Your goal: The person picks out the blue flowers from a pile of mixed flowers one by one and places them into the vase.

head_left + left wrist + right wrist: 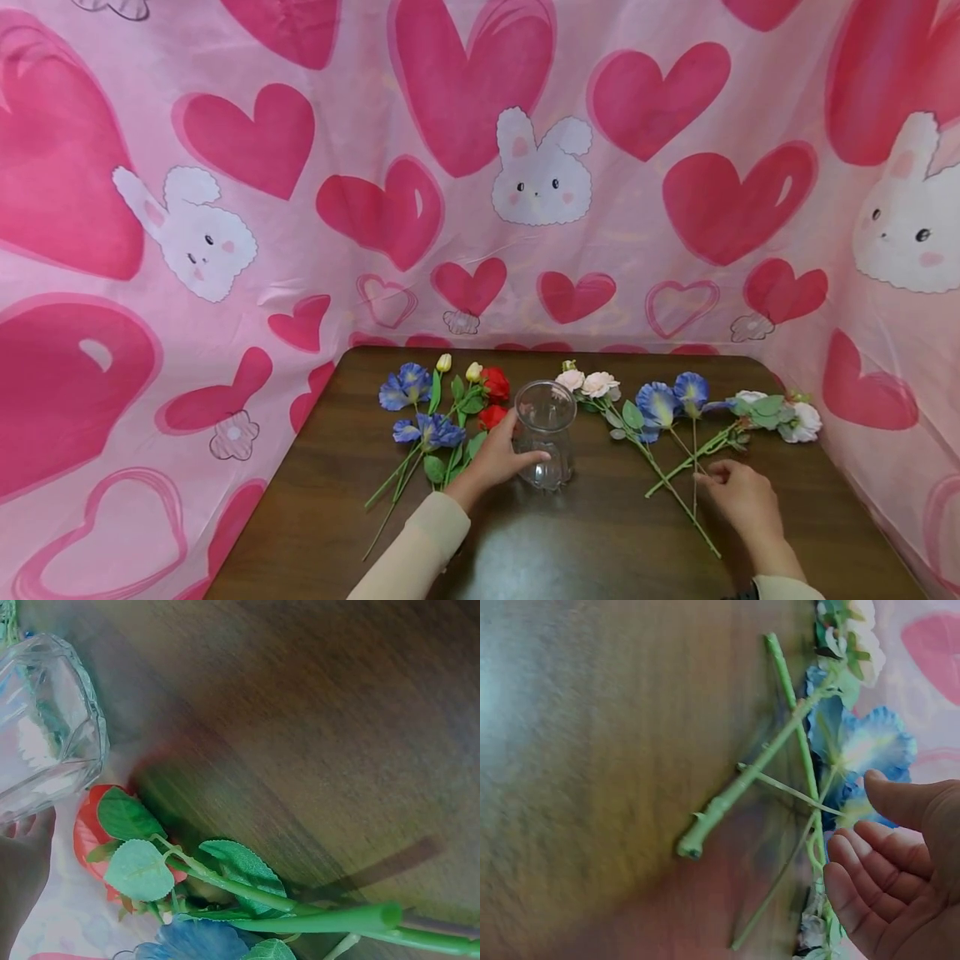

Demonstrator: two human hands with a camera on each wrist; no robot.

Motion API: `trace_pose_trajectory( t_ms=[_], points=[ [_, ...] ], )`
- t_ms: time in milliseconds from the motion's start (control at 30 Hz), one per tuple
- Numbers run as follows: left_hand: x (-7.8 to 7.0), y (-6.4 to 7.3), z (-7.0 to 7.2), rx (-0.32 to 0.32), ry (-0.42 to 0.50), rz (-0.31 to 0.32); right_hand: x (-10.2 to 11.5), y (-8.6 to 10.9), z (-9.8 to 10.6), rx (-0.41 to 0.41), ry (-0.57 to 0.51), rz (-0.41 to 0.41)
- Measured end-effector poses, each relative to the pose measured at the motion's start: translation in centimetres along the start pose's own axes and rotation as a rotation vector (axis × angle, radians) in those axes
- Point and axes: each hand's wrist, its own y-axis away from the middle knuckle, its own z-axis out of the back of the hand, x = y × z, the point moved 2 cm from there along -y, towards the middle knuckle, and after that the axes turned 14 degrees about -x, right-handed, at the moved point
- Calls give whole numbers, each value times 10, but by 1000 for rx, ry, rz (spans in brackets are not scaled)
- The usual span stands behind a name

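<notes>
"So, where was the clear vase (555, 446)?"

"Upright on the bench (585, 550), just right of the left grip (493, 457), which was curled round its side, thumb in front."

"And the right grip (746, 498)?"

"Well to the right of that, thumb parted from the fingers, close to a thin stem (694, 442); whether it touched, I couldn't tell. The blue flowers (658, 405) lay just beyond it."

"How was that best handled?"

"With a light pinch on the thin stem alone, I judged. The thick stem (684, 503) of the pale roses (600, 384) ran close by on the grip's left and could have been dragged along, so lifting upward looked safer than pulling sideways."

"And the left?"

"Gentle, even pressure suited it; a hard squeeze could have tipped the vase towards the red flowers (494, 385) just beyond."
</notes>
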Motion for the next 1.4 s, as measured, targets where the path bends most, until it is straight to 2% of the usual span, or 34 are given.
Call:
trace_pose_trajectory(
  t_ms=[267,500,667,833,1133,1400],
  points=[
    [0,2,1,4,-1,-2,-3,5,-10,114,12,-53],
    [0,1,1,7,1,2,-9,5,-22,144,13,-62],
    [-1,1,2,10,-4,-21,-12,6,-29,167,-4,-82],
    [-2,0,2,18,15,-39,-11,6,-31,161,-12,-98],
    [-2,-1,3,26,-4,-21,-9,9,-32,118,-13,-105],
    [-2,0,4,31,6,-18,-8,12,-29,107,-72,-153]
  ],
)
